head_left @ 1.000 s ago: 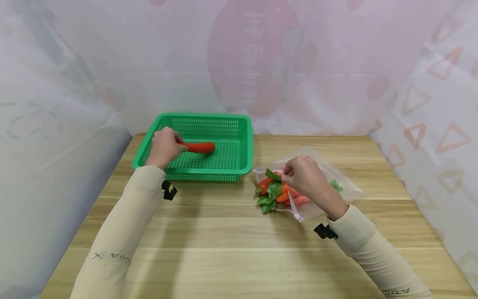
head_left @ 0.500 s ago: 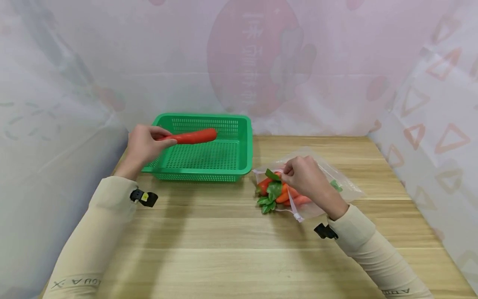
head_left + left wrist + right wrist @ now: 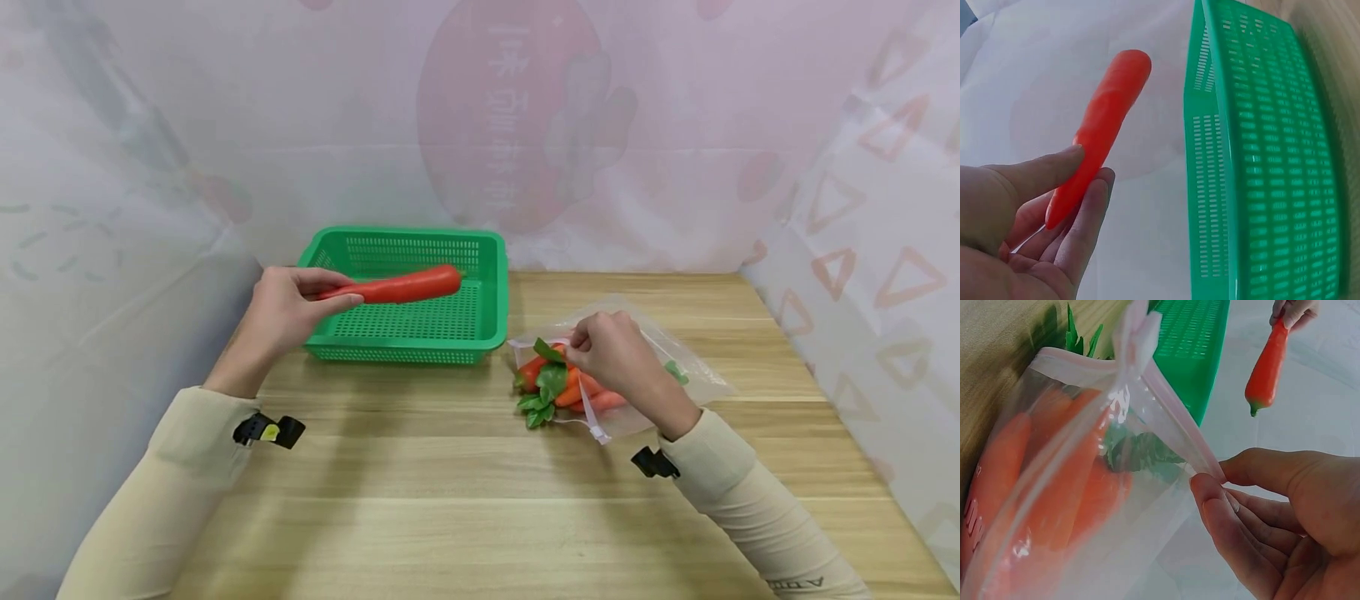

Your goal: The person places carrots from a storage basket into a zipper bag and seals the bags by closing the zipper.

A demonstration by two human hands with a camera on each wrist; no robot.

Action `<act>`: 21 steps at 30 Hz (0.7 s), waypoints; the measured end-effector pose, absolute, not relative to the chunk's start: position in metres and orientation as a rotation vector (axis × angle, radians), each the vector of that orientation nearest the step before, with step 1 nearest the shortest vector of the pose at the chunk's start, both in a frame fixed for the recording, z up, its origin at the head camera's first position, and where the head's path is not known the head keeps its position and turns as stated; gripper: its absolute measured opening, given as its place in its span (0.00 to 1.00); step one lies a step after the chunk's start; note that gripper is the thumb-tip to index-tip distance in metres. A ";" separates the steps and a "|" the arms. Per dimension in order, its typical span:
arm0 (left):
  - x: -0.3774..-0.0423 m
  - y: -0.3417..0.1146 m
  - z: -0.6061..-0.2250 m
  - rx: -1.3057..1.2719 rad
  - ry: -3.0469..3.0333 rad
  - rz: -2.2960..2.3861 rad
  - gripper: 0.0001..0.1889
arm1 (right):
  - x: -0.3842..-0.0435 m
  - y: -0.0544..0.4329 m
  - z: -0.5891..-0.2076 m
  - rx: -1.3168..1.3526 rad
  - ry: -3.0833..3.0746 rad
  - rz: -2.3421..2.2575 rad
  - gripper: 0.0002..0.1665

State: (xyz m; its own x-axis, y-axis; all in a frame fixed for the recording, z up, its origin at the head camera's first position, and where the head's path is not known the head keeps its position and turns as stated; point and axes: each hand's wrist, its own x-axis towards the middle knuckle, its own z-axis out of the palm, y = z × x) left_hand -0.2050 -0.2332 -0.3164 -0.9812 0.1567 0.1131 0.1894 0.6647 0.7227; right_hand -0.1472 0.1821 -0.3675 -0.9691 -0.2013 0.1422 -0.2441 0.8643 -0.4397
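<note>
My left hand (image 3: pixel 288 304) pinches a red-orange carrot (image 3: pixel 408 287) by its thin end, thumb on one side and fingers on the other. The thick end, with a small green stub, points right over the green basket (image 3: pixel 405 343). In the left wrist view the carrot (image 3: pixel 1107 119) is beside the basket's slotted wall (image 3: pixel 1279 156). My right hand (image 3: pixel 615 354) pinches the opening edge of a clear zip bag (image 3: pixel 1172 550) between thumb and fingertips. Inside that bag lie several carrots (image 3: pixel 1047 487), and green leaves (image 3: pixel 551 382) stick out of its mouth.
The basket stands at the back left of the wooden table (image 3: pixel 480 517), with its slotted floor (image 3: pixel 420 321) showing. A white slider (image 3: pixel 600 435) hangs at the bag's near edge. Pale printed sheets (image 3: pixel 360 125) wall in the back and both sides.
The left hand has lifted the carrot from inside the basket and drawn back toward the left. Since half a second ago the carrot has shifted slightly right and lower. The right hand keeps still.
</note>
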 end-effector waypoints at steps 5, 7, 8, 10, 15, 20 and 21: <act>-0.194 -0.234 -0.321 -0.368 -2.812 -1.267 0.21 | -0.147 0.180 -0.369 0.347 -2.951 0.728 0.06; -0.189 -0.234 -0.324 -0.390 -2.797 -1.287 0.19 | -0.148 0.180 -0.369 0.346 -2.955 0.735 0.06; -0.186 -0.234 -0.326 -0.401 -2.793 -1.298 0.18 | -0.148 0.180 -0.369 0.346 -2.957 0.735 0.06; -0.181 -0.234 -0.329 -0.416 -2.785 -1.331 0.17 | -0.148 0.180 -0.369 0.346 -2.959 0.738 0.06; -0.170 -0.230 -0.338 -0.455 -2.771 -1.407 0.17 | -0.148 0.179 -0.369 0.344 -2.959 0.743 0.06; -0.157 -0.225 -0.350 -0.490 -2.772 -1.461 0.16 | -0.148 0.179 -0.370 0.359 -2.956 0.739 0.06; -0.155 -0.224 -0.353 -0.495 -2.773 -1.472 0.16 | -0.148 0.179 -0.370 0.364 -2.954 0.739 0.06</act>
State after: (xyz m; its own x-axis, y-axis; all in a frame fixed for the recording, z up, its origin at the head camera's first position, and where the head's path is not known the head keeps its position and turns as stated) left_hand -0.1547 -0.2237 -0.3531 -0.9508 0.2885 0.1127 0.2550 0.5227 0.8135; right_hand -0.1479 0.1792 -0.3702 -0.9690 -0.2107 0.1289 -0.2466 0.8560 -0.4544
